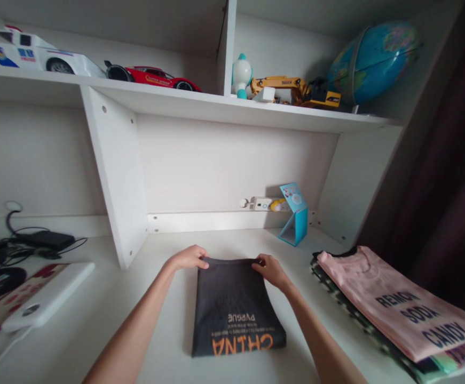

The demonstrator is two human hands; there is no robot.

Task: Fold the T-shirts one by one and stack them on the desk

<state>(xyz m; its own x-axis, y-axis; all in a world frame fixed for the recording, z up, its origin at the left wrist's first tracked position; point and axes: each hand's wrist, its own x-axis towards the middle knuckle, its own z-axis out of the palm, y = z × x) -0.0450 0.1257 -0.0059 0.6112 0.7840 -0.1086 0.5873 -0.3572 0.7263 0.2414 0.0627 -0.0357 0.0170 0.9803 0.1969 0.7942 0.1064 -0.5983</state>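
A dark grey T-shirt, folded into a narrow panel, lies on the white desk in front of me. Its orange and pale lettering, "CHINA" among it, appears upside down. My left hand pinches the far left corner of the shirt between thumb and fingers. At the far right corner, my right hand grips the same edge. Between both hands the far edge runs nearly straight. To the right lies a stack of folded shirts, topped by a pink T-shirt reading "REMON SODA CANDY".
A blue folded card stand stands by a power strip at the back. Black cables and an adapter lie left, beyond a white power bank-like device. The shelf above holds toy vehicles and a globe.
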